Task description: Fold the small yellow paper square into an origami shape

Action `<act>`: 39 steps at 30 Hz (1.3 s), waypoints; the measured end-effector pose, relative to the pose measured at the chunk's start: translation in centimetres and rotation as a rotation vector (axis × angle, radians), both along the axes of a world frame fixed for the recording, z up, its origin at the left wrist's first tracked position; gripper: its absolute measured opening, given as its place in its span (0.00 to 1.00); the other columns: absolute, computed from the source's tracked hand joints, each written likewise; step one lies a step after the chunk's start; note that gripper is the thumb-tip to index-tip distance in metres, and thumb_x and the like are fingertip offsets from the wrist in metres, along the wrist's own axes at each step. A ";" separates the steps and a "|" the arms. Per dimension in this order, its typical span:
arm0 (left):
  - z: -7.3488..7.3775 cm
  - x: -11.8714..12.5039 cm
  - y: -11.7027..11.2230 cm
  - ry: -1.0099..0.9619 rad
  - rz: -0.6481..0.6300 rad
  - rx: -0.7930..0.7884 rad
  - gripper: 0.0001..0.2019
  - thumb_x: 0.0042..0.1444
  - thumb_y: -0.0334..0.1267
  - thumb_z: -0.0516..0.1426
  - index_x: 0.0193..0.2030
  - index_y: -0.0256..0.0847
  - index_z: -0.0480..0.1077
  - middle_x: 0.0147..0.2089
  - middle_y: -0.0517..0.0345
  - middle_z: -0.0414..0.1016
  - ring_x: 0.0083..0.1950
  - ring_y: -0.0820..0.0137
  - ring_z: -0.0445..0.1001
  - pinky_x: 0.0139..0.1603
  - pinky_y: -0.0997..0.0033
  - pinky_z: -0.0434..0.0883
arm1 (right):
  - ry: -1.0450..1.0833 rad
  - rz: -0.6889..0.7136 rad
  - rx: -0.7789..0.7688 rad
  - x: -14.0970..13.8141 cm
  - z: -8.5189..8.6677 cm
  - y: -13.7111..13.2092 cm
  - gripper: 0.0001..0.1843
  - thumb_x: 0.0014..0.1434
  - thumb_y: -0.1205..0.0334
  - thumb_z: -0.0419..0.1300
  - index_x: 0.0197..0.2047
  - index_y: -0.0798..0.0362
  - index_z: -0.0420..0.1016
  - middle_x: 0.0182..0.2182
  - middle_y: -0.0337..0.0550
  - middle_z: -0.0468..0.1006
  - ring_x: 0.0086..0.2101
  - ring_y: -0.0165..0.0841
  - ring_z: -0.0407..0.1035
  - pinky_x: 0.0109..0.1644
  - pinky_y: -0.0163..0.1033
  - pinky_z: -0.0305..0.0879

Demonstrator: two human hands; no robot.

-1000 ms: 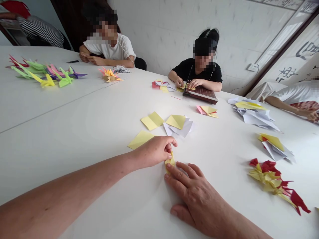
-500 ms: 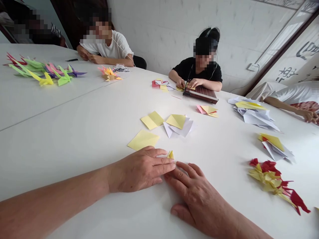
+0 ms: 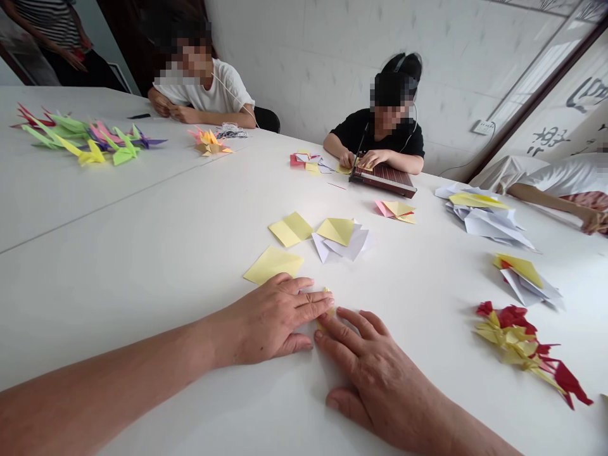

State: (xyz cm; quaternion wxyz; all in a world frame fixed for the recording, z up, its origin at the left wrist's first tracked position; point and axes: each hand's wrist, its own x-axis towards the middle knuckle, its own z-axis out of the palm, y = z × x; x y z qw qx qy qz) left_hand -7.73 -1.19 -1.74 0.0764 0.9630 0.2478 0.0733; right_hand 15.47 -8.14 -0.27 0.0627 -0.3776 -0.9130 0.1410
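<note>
A small folded piece of yellow paper (image 3: 321, 327) lies on the white table (image 3: 156, 278), mostly covered by my fingers. My left hand (image 3: 268, 320) lies palm down with its fingers stretched out, the fingertips pressing on the upper part of the paper. From the right, my right hand (image 3: 375, 364) reaches in with fingers spread, and its index fingertip touches the paper beside the left fingertips. Just beyond my left hand is a flat yellow square (image 3: 273, 265). Farther out lie a creased yellow square (image 3: 291, 228) and another yellow sheet (image 3: 335, 231) on white papers (image 3: 354, 247).
Red and yellow folded cranes (image 3: 517, 342) lie at right, near a paper pile (image 3: 527, 282) and a larger white pile (image 3: 494, 221). Across the table, a person in black (image 3: 380, 136) works at a paper cutter (image 3: 387, 179). Coloured cranes (image 3: 90, 136) lie at far left.
My left fingertips have moved up over the tip of the folded yellow paper, and its lower part now shows between my hands. My right hand has hardly moved.
</note>
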 end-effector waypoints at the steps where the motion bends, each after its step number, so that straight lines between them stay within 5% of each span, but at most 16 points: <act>1: 0.0 0.0 -0.1 0.005 0.011 0.000 0.27 0.65 0.48 0.52 0.69 0.44 0.56 0.68 0.58 0.61 0.67 0.54 0.58 0.63 0.55 0.57 | -0.001 0.000 0.003 0.0 0.0 0.0 0.26 0.65 0.47 0.52 0.62 0.49 0.62 0.67 0.46 0.58 0.61 0.45 0.53 0.64 0.53 0.50; 16: -0.1 0.6 -0.8 0.007 0.080 0.044 0.27 0.68 0.54 0.43 0.68 0.45 0.56 0.70 0.56 0.59 0.67 0.56 0.57 0.62 0.54 0.55 | 0.011 -0.004 0.012 0.0 -0.2 -0.2 0.29 0.65 0.43 0.51 0.62 0.51 0.62 0.67 0.44 0.58 0.62 0.45 0.53 0.64 0.52 0.49; 26: 0.1 0.7 -0.6 0.001 0.089 0.045 0.26 0.65 0.55 0.47 0.66 0.49 0.57 0.68 0.55 0.61 0.67 0.53 0.57 0.66 0.35 0.38 | 0.018 -0.048 0.040 0.4 -0.7 -0.6 0.32 0.64 0.41 0.52 0.63 0.53 0.62 0.67 0.43 0.58 0.63 0.43 0.52 0.66 0.51 0.49; 33: 0.9 1.9 -1.6 -0.045 0.160 0.096 0.22 0.63 0.56 0.51 0.55 0.45 0.68 0.57 0.54 0.72 0.59 0.58 0.65 0.68 0.38 0.37 | -0.040 -0.134 0.066 0.4 -0.9 -1.5 0.29 0.66 0.44 0.51 0.64 0.51 0.62 0.67 0.42 0.58 0.64 0.47 0.52 0.65 0.56 0.50; 39: 0.8 2.3 -2.8 -0.027 0.217 0.128 0.23 0.64 0.53 0.51 0.59 0.41 0.66 0.60 0.51 0.70 0.60 0.58 0.65 0.69 0.38 0.38 | -0.106 -0.241 0.093 0.0 -1.1 -3.5 0.29 0.67 0.52 0.50 0.67 0.52 0.58 0.68 0.41 0.56 0.65 0.47 0.50 0.66 0.57 0.51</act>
